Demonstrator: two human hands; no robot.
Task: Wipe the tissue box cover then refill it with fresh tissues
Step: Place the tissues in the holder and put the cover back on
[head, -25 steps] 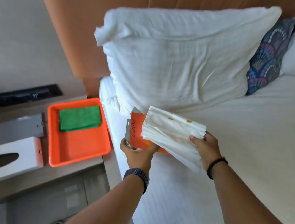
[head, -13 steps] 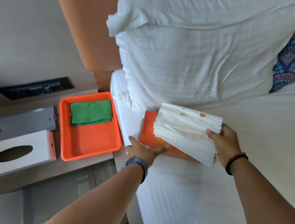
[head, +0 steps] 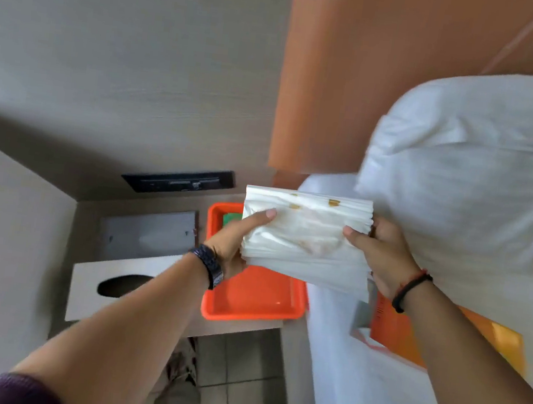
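Bed [head: 385,401] still carries the emptied orange packet [head: 409,337]; counter [head: 243,328] holds the tissue box cover [head: 120,288], upright and well left of the orange tray [head: 256,298]; tissue stack [head: 307,237], lifted clear of its packet since a moment ago, hangs over the tray, left hand [head: 236,242] and right hand [head: 383,253] closed on its ends; refilling looks next.

Tissue stack [head: 307,237] up between my left grip [head: 236,242] and right grip [head: 377,249], above the gap between surface [head: 236,327] and bed [head: 368,399]. Tray [head: 256,298] on the surface below the stack, cloth [head: 231,219] in its far end. Tissue box cover [head: 94,284] left of the tray, loose plate [head: 150,234] behind it. Tissue packet [head: 390,328] on the bed, right of the tray. Pillow [head: 477,194] at the bed's head, against the headboard [head: 357,78].
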